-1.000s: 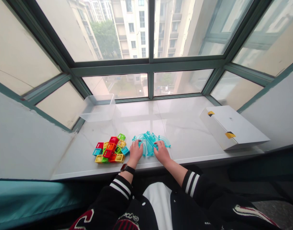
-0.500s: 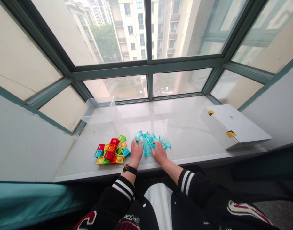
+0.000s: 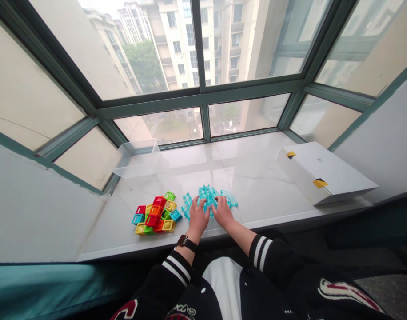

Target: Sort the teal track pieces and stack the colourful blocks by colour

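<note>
Clear turquoise plastic track pieces, some curved, lie in a loose pile on the white sill. My left hand rests over the near left part of this pile, fingers spread and touching it. Close beside it, my right hand bends over the near right side, its fingers apart on the pieces. Neither hand visibly grips a single piece, though the fingertips are partly hidden among the plastic. Left of my left hand sits a cluster of red, yellow, green, orange and blue hollow blocks.
A clear plastic bin stands at the back left of the marble-patterned sill. On the right is a white box with yellow-and-black tape tabs. Window frames border the back, and the sill's front edge runs before my body.
My left hand has moved right, closer to my right hand, leaving a curved piece exposed at the pile's left. The middle pieces have shifted slightly and lie closer together. The view has tilted a little.
</note>
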